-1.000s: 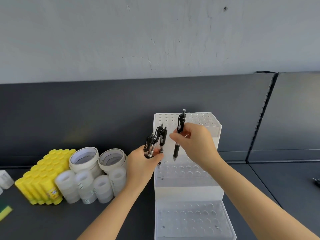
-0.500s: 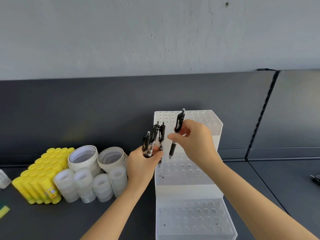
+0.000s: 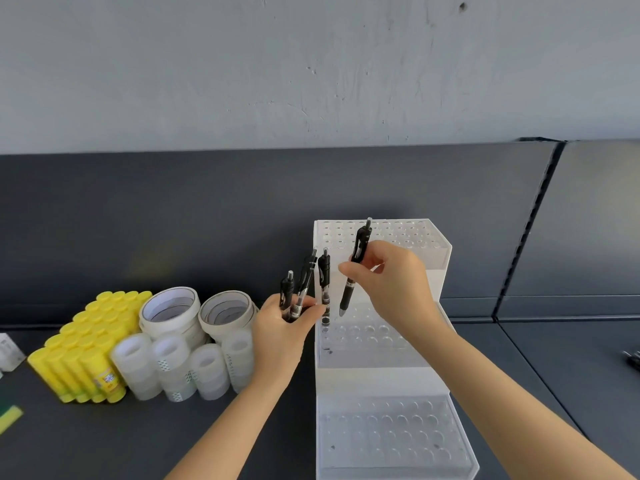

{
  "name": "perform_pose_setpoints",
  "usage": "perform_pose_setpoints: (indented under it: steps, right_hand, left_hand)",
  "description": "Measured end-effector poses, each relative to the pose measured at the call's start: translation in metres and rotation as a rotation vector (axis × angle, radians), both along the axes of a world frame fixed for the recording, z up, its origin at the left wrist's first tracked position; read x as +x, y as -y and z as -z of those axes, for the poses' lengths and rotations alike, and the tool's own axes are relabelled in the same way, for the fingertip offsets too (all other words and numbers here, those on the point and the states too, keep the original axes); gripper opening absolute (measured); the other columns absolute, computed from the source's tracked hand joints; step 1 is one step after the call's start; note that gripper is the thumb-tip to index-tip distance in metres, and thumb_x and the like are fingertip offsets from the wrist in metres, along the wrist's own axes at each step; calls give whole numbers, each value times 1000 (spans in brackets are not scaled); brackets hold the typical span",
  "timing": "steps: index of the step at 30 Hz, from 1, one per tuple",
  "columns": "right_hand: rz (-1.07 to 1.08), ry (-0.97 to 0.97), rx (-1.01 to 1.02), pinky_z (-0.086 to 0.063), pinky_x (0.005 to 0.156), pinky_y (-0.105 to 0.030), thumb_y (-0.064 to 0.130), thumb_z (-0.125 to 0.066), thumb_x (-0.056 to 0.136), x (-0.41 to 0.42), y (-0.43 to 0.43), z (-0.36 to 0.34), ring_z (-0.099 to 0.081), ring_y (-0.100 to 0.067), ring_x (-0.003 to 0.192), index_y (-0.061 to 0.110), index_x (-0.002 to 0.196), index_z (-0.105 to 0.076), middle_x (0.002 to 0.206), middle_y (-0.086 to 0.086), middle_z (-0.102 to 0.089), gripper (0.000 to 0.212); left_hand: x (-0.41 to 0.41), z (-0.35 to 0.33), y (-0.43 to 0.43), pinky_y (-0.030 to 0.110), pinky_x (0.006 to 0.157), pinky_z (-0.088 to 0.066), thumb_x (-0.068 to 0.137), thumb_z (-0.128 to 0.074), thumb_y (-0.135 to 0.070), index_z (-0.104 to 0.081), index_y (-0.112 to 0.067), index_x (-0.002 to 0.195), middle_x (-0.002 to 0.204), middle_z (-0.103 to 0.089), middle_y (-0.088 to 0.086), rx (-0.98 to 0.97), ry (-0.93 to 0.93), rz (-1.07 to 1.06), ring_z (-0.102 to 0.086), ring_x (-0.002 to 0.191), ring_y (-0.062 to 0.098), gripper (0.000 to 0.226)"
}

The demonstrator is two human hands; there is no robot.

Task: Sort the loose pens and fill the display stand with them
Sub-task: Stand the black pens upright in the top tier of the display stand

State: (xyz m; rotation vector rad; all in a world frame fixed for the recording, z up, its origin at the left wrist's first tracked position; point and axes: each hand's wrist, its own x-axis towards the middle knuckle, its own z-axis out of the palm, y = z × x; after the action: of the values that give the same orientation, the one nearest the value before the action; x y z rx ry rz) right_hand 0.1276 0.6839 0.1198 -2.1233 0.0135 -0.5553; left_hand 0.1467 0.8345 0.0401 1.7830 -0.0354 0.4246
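The display stand (image 3: 391, 441) stood on the dark shelf (image 3: 173, 445), its tallest tier toward the shelf's back edge. The holes visible across its three tiers were almost all empty, so filling was judged barely begun. The right hand (image 3: 394, 285) pinched one black pen (image 3: 347, 294), tip down, just above the middle tier's left holes and not yet seated. The left hand (image 3: 280, 334), beside the stand's left wall, clasped a bundle of black pens (image 3: 304, 282) upright. Glue sticks (image 3: 86, 348) and tape rolls (image 3: 180, 327) stood toward the shelf's left edge.
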Motion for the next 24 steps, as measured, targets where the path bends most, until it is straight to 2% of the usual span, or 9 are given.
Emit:
perform_pose_setpoints:
  steps: [2, 5, 8, 11, 14, 17, 21, 24]
  right_hand:
    - [-1, 15, -2, -42, 56, -20, 30, -70, 84, 1, -3, -1, -52, -7, 63, 12, 84, -68, 75, 11, -63, 18]
    - [5, 41, -44, -43, 57, -22, 27, -71, 85, 2, -6, -2, -52, -8, 62, 11, 83, -67, 75, 12, -62, 17]
    - [19, 29, -85, -41, 58, -26, 27, -71, 84, 2, -9, 0, -53, -15, 64, 9, 78, -64, 75, 8, -63, 20]
    - [29, -18, -142, -44, 60, -29, 28, -72, 82, 3, -11, 3, -58, -22, 71, 8, 78, -63, 77, 0, -66, 22]
    - [31, -87, -189, -49, 66, -36, 28, -75, 78, 4, -12, 6, -61, -25, 75, 7, 80, -61, 79, -5, -67, 26]
    - [38, -119, -245, -51, 67, -37, 32, -77, 77, 5, -13, 10, -63, -25, 76, 7, 82, -62, 79, -5, -68, 30]
    - [46, -155, -337, -47, 59, -33, 31, -75, 79, 5, -15, 5, -60, -28, 70, 4, 80, -61, 74, -8, -66, 31]
    - [40, -205, -448, -41, 52, -29, 32, -75, 79, 11, -16, -4, -54, -25, 61, 8, 69, -55, 65, -5, -58, 33]
  left_hand:
    - [-2, -2, -4, 8, 62, -44, 78, -77, -21, -70, -20, 85, 80, -68, -5, -59, 1, -10, -62, 75, 1, 9]
    - [-4, -8, -9, 9, 59, -44, 82, -73, -24, -67, -15, 89, 76, -65, -3, -103, -17, 3, -60, 71, 8, 13]
    - [-4, -10, -11, 21, 59, -40, 88, -63, -34, -62, -14, 88, 64, -56, -9, -144, -40, 52, -52, 61, 7, 20]
    - [-4, -9, -13, 19, 57, -40, 94, -53, -35, -63, -12, 86, 56, -52, -13, -168, -53, 73, -48, 53, 2, 26]
    - [-8, -10, -13, 14, 58, -42, 97, -50, -33, -65, -15, 85, 58, -51, -11, -172, -44, 72, -49, 54, 0, 27]
    - [-9, -11, -14, 19, 66, -42, 96, -51, -34, -67, -21, 84, 63, -52, -9, -165, -45, 65, -50, 62, 2, 24]
    - [-10, -12, -17, 10, 69, -39, 97, -50, -34, -68, -23, 86, 80, -61, -5, -137, -41, 83, -53, 71, -12, 23]
    - [-9, -13, -17, 0, 65, -38, 97, -50, -33, -67, -26, 86, 81, -61, -6, -125, -35, 90, -53, 73, -16, 21]
